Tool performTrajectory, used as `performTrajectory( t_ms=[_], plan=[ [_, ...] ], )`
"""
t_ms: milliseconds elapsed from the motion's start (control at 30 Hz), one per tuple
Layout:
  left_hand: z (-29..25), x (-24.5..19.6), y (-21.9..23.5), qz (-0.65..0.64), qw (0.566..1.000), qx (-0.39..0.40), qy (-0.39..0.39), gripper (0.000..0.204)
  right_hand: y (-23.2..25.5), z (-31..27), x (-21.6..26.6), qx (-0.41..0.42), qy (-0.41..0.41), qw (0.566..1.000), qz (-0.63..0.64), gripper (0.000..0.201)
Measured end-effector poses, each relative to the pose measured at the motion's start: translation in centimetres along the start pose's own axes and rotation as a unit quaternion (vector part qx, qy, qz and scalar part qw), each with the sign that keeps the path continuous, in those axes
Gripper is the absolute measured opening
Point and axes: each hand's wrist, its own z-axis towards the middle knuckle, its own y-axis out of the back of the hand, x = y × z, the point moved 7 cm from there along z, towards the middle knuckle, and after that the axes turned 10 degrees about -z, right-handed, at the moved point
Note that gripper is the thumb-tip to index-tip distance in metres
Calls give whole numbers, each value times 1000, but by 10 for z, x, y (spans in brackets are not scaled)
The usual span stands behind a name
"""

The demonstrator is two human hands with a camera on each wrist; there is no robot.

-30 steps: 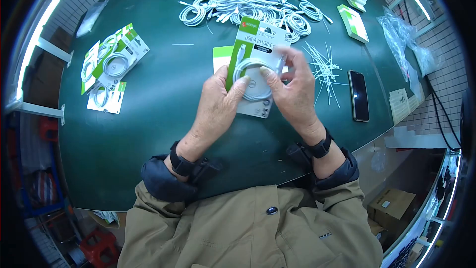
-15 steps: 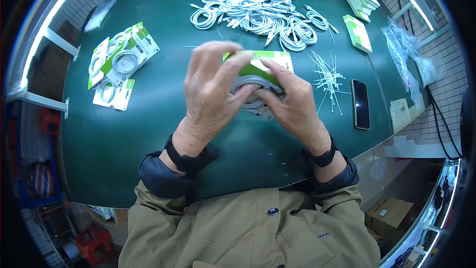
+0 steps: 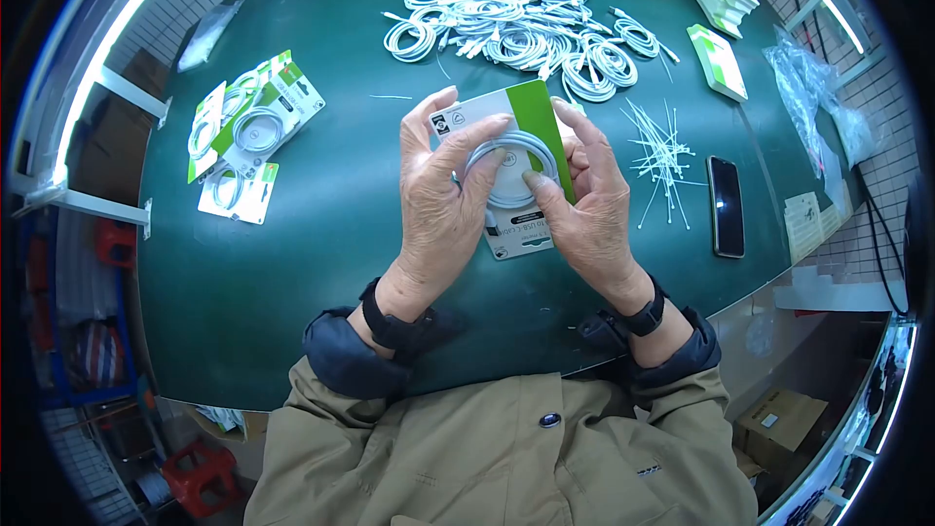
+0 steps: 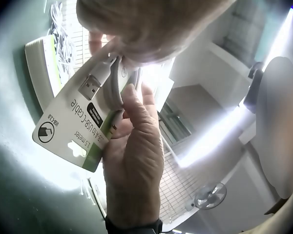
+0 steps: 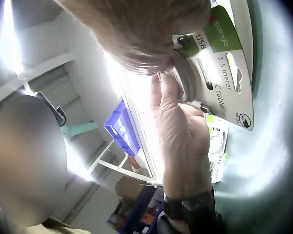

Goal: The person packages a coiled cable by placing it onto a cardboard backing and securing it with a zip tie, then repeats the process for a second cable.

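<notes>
Both hands hold a white-and-green cable card point(image 3: 534, 109), turned so its hanging slot faces the person. A white cable coil point(image 3: 542, 149) sits on it around a round printed disc. The left hand point(image 3: 433, 197) grips the left side, its thumb on the coil and its fingers along the card's far edge. On the other side, the right hand point(image 3: 596, 209) presses its thumb against the coil, with fingers round the card's right edge. In the left wrist view, a USB-A plug point(image 4: 94, 84) lies along the card face. The card's back is hidden.
Beyond the hands lies a pile of coiled white cables point(image 3: 526, 29). Loose white cable ties point(image 3: 662, 161) and a phone point(image 3: 726, 206) are at right, with stacked cards point(image 3: 719, 63) and plastic bags point(image 3: 813, 97) farther out. Carded cables point(image 3: 255, 127) lie at left on the green table point(image 3: 321, 263).
The hands have turned the card with its coil end for end, so the hanging slot, formerly at the far end, now points toward the person. Both hands have shifted their grip.
</notes>
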Motion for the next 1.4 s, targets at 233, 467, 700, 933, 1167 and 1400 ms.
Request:
performTrajectory(
  t_ms=[233, 467, 700, 933, 1167, 1400],
  plan=[
    [1, 1, -5, 26, 1000, 17, 0, 28, 4, -3, -9, -27, 48, 997, -49, 40],
    [-6, 20, -4, -137, 986, -52, 77, 49, 9, -3, -8, -51, 9, 999, 16, 38],
    [0, 10, 0, -237, 934, -12, 269, 40, 16, 0, -6, -80, 61, 994, -35, 36],
    [-3, 26, -8, -353, 864, 47, 357, 29, 17, 3, -4, -35, 83, 993, -78, 39],
    [5, 28, -3, -364, 868, 22, 337, 36, 90, 33, -35, -123, 26, 957, -261, 34],
    [11, 34, 9, -371, 867, -9, 333, 37, 145, 36, -107, -28, -148, 779, -609, 39]
  ],
)
